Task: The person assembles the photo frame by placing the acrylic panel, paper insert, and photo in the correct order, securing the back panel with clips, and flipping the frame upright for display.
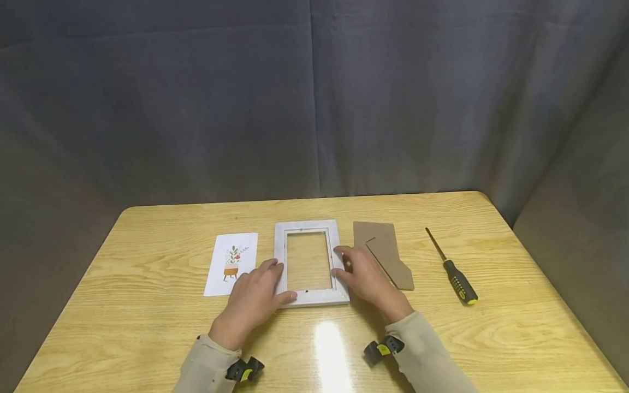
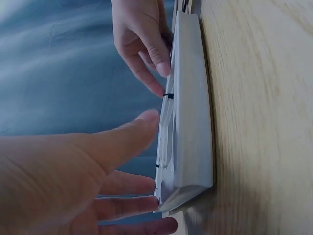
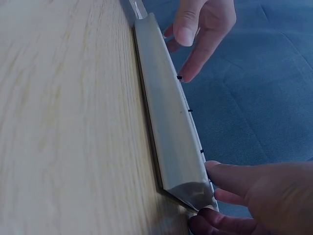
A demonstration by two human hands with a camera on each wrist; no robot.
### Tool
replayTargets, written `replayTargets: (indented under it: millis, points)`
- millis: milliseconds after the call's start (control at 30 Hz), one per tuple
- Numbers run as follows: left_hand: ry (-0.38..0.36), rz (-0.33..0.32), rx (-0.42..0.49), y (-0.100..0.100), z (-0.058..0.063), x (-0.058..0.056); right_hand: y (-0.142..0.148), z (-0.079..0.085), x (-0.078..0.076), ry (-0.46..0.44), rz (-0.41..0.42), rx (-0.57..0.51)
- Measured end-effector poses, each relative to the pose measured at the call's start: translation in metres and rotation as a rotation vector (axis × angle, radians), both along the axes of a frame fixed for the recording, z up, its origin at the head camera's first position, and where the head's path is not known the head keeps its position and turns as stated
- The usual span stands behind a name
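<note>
Flank white picture frame [image 1: 319, 297], lower centre, long axis up-picture, with left hand [image 1: 254, 297] and right hand [image 1: 366, 277] touching it, digits apart.

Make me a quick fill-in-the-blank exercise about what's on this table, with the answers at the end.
The hand nearer the print is the ____ one.
The frame lies ____ the print and the board.
The screwdriver has a handle in black and ____.

Missing words: left; between; yellow.
</note>
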State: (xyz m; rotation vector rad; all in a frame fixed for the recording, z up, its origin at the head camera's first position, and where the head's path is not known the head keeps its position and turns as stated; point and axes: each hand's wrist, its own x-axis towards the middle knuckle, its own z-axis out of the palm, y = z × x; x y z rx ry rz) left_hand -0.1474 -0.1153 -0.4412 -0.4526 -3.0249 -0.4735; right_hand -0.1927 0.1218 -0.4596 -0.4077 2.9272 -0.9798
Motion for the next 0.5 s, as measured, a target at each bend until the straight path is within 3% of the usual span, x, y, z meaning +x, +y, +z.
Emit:
replayTargets:
  millis: [300, 500]
  points:
    - [0.130, 0.055, 0.049, -0.014, 0.005, -0.007, -0.001, 0.000, 0.000, -0.010, -0.008, -0.004]
    - [0.114, 0.096, 0.057, -0.027, 0.008, -0.009, -0.001, 0.000, 0.000, -0.018, -0.013, -0.001]
